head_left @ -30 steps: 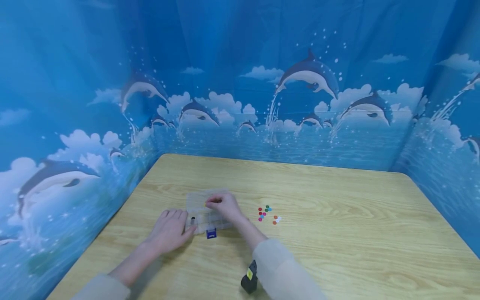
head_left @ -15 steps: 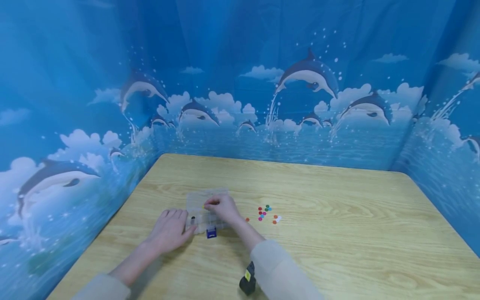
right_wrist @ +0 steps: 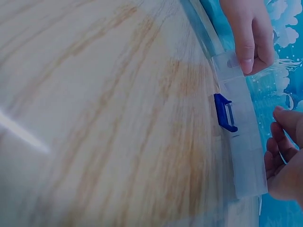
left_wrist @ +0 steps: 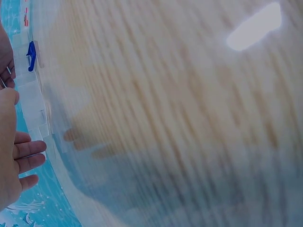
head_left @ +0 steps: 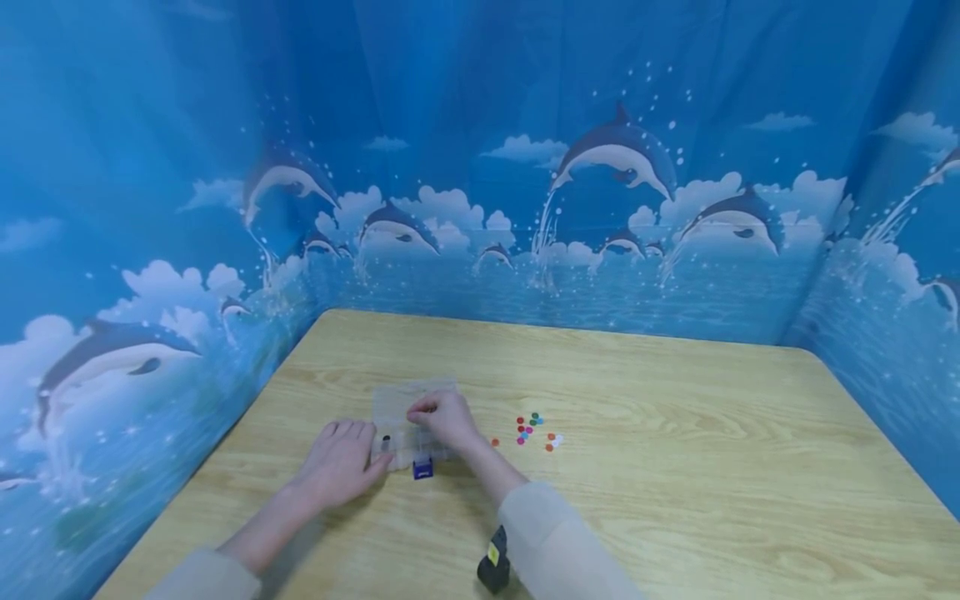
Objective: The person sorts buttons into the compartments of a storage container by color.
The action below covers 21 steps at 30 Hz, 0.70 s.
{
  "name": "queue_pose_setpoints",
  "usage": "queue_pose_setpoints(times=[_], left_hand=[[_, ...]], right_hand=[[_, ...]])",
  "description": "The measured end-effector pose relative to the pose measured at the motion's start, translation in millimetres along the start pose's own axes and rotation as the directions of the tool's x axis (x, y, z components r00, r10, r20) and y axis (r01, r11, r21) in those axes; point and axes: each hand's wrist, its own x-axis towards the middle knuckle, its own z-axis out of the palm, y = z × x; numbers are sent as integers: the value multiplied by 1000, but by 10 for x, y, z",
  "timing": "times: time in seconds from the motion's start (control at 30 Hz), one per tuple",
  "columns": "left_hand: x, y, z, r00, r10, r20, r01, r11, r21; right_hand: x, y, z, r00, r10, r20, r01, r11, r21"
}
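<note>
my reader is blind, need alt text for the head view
A person's left hand touches the left side of a clear plastic box on a wooden table while the right hand is above it; small coloured discs lie to its right. A blue dolphin curtain hangs behind.

1. The left hand (head_left: 337,458) lies against the left side of the clear box (right_wrist: 247,161), its thumb (right_wrist: 245,62) stretched to the near left corner.
2. The left forearm (head_left: 273,525) slants in from the box's near left.
3. The right hand (head_left: 446,417) hangs over the box, thumb and forefinger close together; whether they pinch anything is unclear.
4. The right forearm (head_left: 498,472) reaches in from the box's near right.
</note>
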Motion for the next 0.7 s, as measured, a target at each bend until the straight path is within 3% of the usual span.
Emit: queue_pose_setpoints(times=[0.33,0.7], left_hand=[[0,-9,7,1000,1,-10,-1,1000,1],[-2,16,-15,1000,6,-15,-6,1000,-3]], right_hand=[[33,26,-55,999,46,-2,-45,995,87],[52,44,-213,999,-18,-39,24,986,167]])
